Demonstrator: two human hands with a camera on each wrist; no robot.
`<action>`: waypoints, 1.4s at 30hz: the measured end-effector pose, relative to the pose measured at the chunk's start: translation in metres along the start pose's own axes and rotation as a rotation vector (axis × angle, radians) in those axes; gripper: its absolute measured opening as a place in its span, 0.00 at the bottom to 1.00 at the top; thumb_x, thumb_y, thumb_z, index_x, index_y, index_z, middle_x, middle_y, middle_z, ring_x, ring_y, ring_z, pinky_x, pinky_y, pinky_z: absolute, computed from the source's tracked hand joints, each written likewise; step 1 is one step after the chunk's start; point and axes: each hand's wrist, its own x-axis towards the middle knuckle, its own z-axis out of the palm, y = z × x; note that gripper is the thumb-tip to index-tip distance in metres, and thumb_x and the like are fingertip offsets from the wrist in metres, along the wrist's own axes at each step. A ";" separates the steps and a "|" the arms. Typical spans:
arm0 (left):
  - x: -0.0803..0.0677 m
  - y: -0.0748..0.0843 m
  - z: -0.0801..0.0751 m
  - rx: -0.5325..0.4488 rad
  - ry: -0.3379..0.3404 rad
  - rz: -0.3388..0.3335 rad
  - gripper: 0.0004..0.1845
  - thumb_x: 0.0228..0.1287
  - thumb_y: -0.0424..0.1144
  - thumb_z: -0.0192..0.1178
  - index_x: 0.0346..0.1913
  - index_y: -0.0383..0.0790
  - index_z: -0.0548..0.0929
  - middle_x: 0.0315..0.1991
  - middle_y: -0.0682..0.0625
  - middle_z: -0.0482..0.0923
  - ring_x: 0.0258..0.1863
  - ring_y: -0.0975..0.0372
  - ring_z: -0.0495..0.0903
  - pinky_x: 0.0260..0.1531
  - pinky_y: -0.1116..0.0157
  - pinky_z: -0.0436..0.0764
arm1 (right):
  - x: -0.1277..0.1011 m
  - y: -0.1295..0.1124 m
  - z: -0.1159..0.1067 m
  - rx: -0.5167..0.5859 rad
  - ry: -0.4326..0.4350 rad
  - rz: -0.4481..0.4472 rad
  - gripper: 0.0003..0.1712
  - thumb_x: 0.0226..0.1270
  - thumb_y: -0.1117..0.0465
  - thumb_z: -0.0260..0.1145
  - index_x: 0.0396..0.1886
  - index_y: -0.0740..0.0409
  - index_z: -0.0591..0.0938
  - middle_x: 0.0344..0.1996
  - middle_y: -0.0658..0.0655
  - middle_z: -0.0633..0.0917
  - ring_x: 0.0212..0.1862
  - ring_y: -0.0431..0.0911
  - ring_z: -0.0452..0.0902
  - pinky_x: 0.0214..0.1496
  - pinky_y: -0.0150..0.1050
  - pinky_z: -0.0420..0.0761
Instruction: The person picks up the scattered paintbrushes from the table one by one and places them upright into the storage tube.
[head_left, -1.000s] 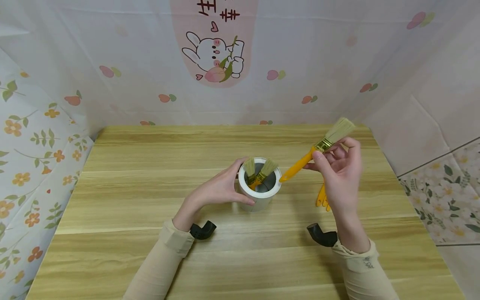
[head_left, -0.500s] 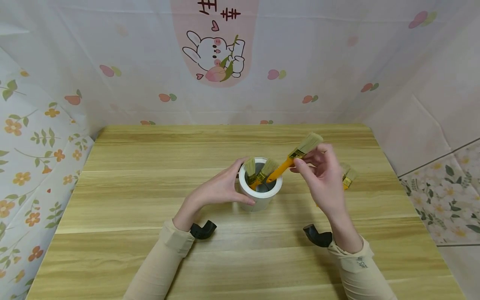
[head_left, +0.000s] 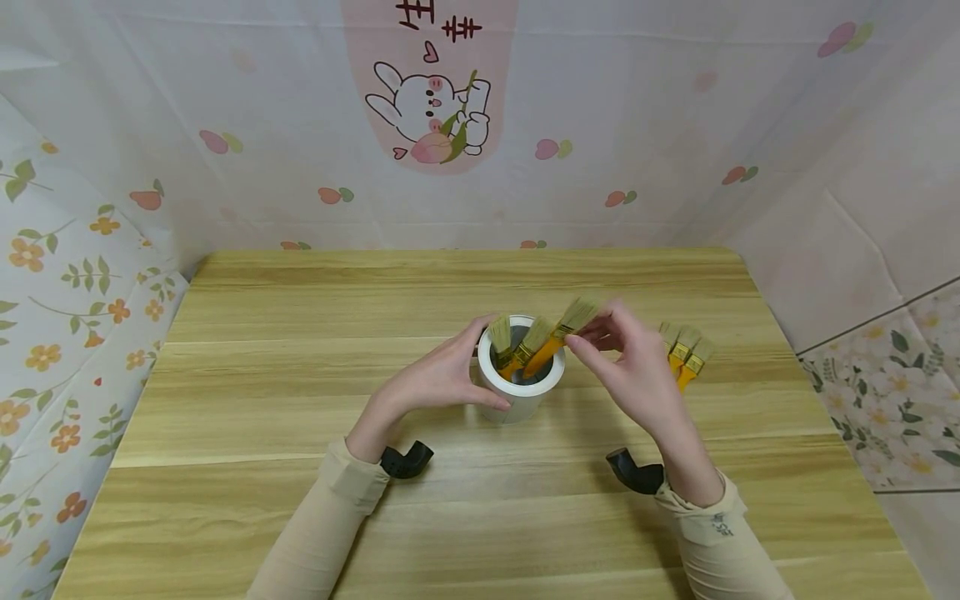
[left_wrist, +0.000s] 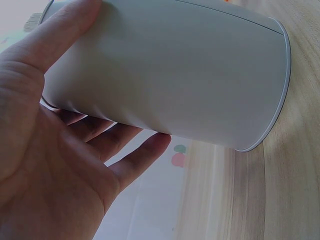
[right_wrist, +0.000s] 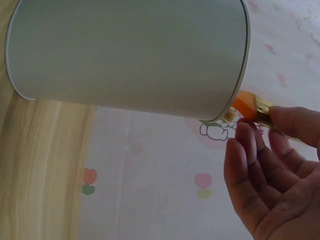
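Observation:
A white round canister [head_left: 512,408] stands upright on the table, and two paintbrushes [head_left: 535,335] lean inside it, bristles up. My left hand [head_left: 442,371] holds the canister from its left side, thumb in front and fingers curving round behind, as the left wrist view of the canister wall [left_wrist: 165,70] also shows. At the canister's right rim, my right hand [head_left: 626,362] pinches a third paintbrush [head_left: 576,317] near its metal band. Its orange handle [right_wrist: 245,104] points down into the canister's mouth; the handle's lower end is hidden inside.
Several paintbrushes [head_left: 684,350] with orange handles lie on the wooden table [head_left: 300,317] to the right, partly hidden behind my right hand and wrist. A printed cloth [head_left: 637,108] hangs behind the table's far edge.
My right hand has moved left and lowered the paintbrush, so its handle went from beside the canister into the mouth. Brushes on the table came into view. My left hand stayed put.

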 end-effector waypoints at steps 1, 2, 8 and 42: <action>0.000 0.000 0.000 -0.002 0.000 0.000 0.62 0.47 0.51 0.83 0.80 0.48 0.53 0.70 0.50 0.70 0.69 0.57 0.72 0.72 0.51 0.71 | 0.000 0.000 0.000 -0.014 -0.007 0.005 0.08 0.68 0.66 0.71 0.44 0.59 0.81 0.37 0.54 0.88 0.39 0.35 0.81 0.44 0.23 0.81; 0.000 0.000 0.000 -0.003 0.000 0.000 0.62 0.47 0.50 0.83 0.79 0.48 0.53 0.69 0.50 0.70 0.69 0.57 0.73 0.72 0.51 0.71 | 0.000 0.000 -0.001 -0.025 -0.014 0.010 0.08 0.69 0.66 0.71 0.44 0.58 0.82 0.37 0.53 0.88 0.39 0.36 0.81 0.44 0.23 0.81; -0.001 0.001 0.001 0.012 0.009 -0.019 0.63 0.46 0.50 0.83 0.80 0.46 0.53 0.70 0.49 0.70 0.69 0.56 0.73 0.71 0.50 0.72 | -0.001 0.001 -0.004 -0.060 -0.030 0.024 0.07 0.70 0.64 0.70 0.46 0.57 0.84 0.39 0.53 0.88 0.40 0.35 0.79 0.43 0.24 0.80; 0.000 -0.002 0.001 0.020 0.016 0.022 0.60 0.47 0.51 0.83 0.78 0.48 0.55 0.69 0.51 0.70 0.69 0.57 0.72 0.72 0.50 0.72 | 0.014 0.077 -0.068 -0.076 -0.001 0.447 0.31 0.79 0.55 0.59 0.75 0.61 0.64 0.50 0.66 0.81 0.32 0.29 0.80 0.34 0.23 0.83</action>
